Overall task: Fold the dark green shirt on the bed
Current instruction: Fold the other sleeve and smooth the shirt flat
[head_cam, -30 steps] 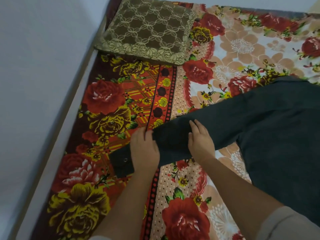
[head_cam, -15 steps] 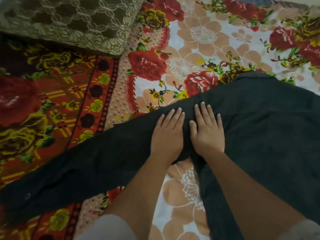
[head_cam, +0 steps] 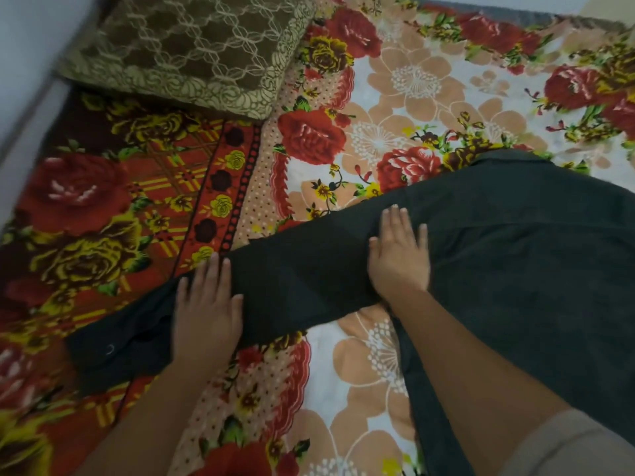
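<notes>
The dark green shirt (head_cam: 515, 269) lies spread on the bed (head_cam: 395, 108), over a bedcover printed with red and yellow roses and pale peach flowers. Its body covers the right part of the bed and runs out of view at the right and lower edges, while one long sleeve (head_cam: 292, 280) stretches flat and slantwise from the body down toward the bed's left edge. The cuff (head_cam: 103, 355) at the end of that sleeve lies near the left edge, with a small round button or snap showing on it. The left hand (head_cam: 206, 310) rests palm down on the sleeve not far from the cuff, its fingers stretched out and slightly apart, pressing flat on the cloth and gripping nothing. The right hand (head_cam: 400, 255) lies palm down where the sleeve meets the shirt's body, fingers likewise extended and close together, flat on the fabric without pinching it. The two hands are well apart along the sleeve, with a smooth stretch of dark cloth between them. Both bare forearms reach in from the lower edge of the view, and a pale short sleeve (head_cam: 577, 448) shows at the lower right corner. A brown cushion (head_cam: 192, 49) with a pale lattice pattern sits at the bed's far left corner, apart from the shirt. A plain pale wall (head_cam: 24, 63) borders the bed's left side.
</notes>
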